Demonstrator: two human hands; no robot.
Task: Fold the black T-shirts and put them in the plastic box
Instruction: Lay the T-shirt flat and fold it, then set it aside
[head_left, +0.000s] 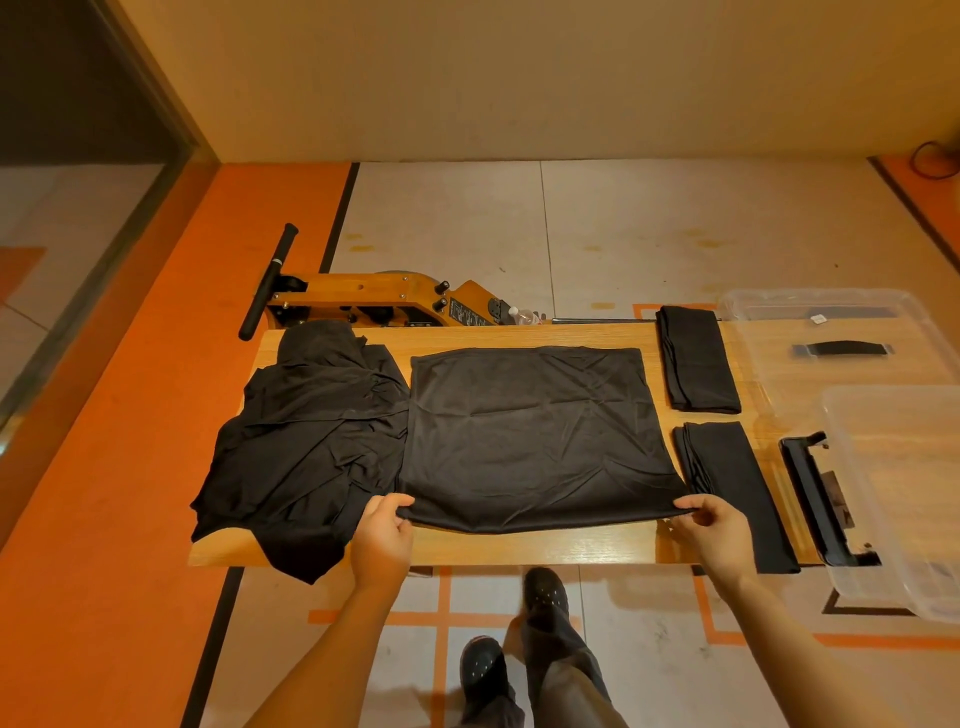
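Both bare forearms reach forward, well apart. The left hand (382, 535) and the right hand (714, 530) each pinch a near corner of the flat black cloth T-shirt (535, 436), thumbs on top.

No legible txt; label on rowing machine (460, 312) prob. too blurry.

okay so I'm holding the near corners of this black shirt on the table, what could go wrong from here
The unfolded pile touches the spread T-shirt's left edge, beside your left hand; lifting that corner might snag it. The pile also hangs over the table's near edge and could slide off. By your right hand, the near folded T-shirt lies close, so a sweeping fold may disturb it.
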